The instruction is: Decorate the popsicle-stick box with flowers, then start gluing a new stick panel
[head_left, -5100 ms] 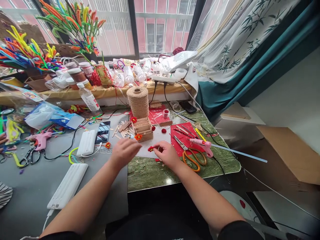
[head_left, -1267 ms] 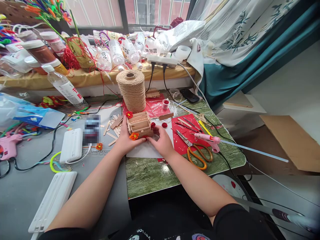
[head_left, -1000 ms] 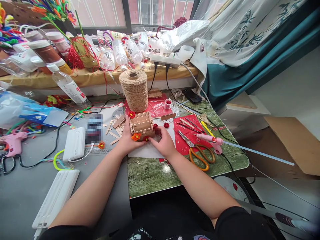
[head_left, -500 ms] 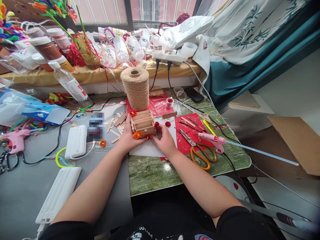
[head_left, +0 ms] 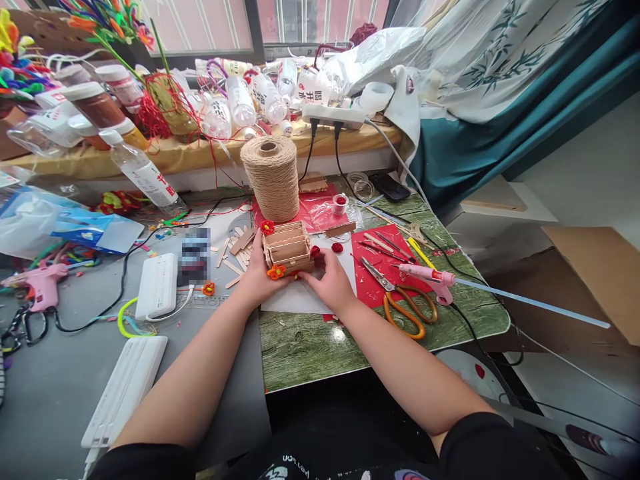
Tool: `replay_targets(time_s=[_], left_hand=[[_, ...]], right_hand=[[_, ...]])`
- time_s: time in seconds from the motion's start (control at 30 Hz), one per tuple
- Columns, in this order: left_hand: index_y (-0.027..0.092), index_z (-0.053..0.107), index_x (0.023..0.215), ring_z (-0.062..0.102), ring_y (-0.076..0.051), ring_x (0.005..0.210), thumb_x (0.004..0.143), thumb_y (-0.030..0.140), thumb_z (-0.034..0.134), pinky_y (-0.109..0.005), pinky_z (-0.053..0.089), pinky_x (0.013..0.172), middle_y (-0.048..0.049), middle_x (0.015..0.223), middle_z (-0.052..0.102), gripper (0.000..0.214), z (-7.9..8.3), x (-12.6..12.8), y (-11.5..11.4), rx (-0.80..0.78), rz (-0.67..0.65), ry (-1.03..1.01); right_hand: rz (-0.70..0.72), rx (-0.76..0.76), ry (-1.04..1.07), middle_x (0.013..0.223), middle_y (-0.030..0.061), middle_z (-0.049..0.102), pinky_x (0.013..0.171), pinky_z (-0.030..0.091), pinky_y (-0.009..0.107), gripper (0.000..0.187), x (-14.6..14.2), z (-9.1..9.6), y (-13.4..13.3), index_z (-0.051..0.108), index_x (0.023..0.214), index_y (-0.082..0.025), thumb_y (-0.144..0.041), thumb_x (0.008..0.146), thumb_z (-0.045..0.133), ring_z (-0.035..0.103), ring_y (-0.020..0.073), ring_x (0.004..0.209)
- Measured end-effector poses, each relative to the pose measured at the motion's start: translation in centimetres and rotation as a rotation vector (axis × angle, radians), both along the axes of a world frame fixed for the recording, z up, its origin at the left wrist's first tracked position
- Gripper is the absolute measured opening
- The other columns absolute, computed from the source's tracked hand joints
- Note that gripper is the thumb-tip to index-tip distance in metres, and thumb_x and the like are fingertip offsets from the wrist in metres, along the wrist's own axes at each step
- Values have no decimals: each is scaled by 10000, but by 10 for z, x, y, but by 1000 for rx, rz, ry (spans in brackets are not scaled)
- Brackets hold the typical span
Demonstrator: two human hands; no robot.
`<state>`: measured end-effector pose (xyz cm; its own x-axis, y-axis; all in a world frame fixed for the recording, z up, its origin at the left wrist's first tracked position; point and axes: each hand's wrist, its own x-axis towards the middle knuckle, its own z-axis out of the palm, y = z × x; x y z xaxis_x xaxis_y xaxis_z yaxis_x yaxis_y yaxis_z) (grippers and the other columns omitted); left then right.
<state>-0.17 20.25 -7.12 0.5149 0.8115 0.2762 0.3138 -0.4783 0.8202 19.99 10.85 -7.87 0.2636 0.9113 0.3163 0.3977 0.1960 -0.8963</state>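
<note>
Between my hands is a small wooden box (head_left: pixel 287 250) made of craft sticks, with slats across its open top. Red and orange flowers decorate its corners; an orange flower (head_left: pixel 276 272) is at the near left and a dark red one (head_left: pixel 315 252) at the right. My left hand (head_left: pixel 263 280) is wrapped round the left side and near corner. My right hand (head_left: pixel 331 277) grips the right near corner, thumb and fingers bent against it. White paper (head_left: pixel 300 300) lies beneath. Loose craft sticks (head_left: pixel 234 263) are left of the box, and a small dark red flower (head_left: pixel 337 247) sits to its right.
Behind the box stands a big twine spool (head_left: pixel 270 180). To the right lie orange-handled scissors (head_left: pixel 400 300) and a pink glue gun (head_left: pixel 430 277) with a long glue stick. White power banks (head_left: pixel 157 287) and another pink glue gun (head_left: pixel 43 283) are on the left. Bottles crowd the sill.
The view has shifted slightly, so the scene sits a little further right. Both hands keep the same hold on the box, which shows almost no movement.
</note>
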Motion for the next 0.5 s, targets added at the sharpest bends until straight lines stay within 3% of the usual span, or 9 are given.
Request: replay_targets(time_s=[0.17,0.5], left_hand=[[294,-76,1656,309,-345,1560,616,258,945,-536,208,1303,-180,1715,184,1458,2,3,1,-22,-36,-62],[333,-66,1660,326,-319,1559,644,277,941,-549,161,1311,-141,1702,266,1431,-1,1,0,-166,-15,-114]], right_hand=[[-23,-13,0,1177,92,659,968,565,467,446,0,0,2,566,1236,-243,-294,852,786,663,280,1076],[85,48,-42,1282,103,602,1065,529,458,632,5,3,-6,491,1351,-239,-205,792,783,624,274,1191]])
